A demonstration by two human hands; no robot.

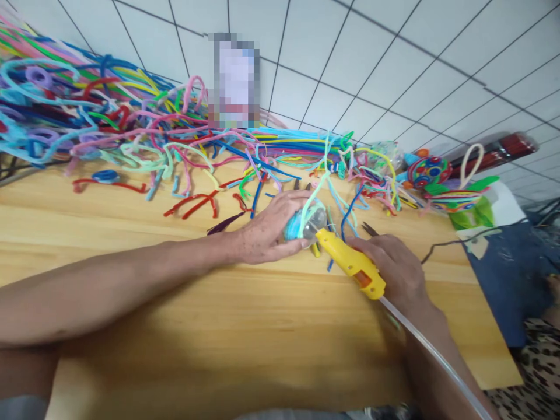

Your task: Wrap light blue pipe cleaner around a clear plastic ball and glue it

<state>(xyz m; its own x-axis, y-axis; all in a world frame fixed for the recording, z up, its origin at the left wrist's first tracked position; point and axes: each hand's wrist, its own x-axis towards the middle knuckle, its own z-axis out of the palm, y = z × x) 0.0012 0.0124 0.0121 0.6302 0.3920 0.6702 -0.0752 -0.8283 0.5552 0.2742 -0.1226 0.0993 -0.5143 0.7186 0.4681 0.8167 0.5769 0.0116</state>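
Note:
My left hand (pixel 271 230) is wrapped round a rounded, clear object with blue windings (pixel 294 226), held above the wooden table. A pale green pipe cleaner (pixel 315 195) runs up from it in a narrow loop. In my right hand (pixel 396 262) is a yellow glue gun (pixel 352 263), its nozzle pointing left and touching or nearly touching the clear side of the object. A clear glue stick (pixel 431 345) trails from the gun's rear past my right wrist. Whether any glue is on the object is too small to tell.
Colourful pipe cleaners (pixel 131 125) are heaped along the table's back edge, beside a blurred upright screen (pixel 236 81). Cut red pieces (pixel 196 204) lie before them. Pliers tips (pixel 370 228) show near my right hand. Decorated round items (pixel 431 171) and a dark cable (pixel 450 242) are at right.

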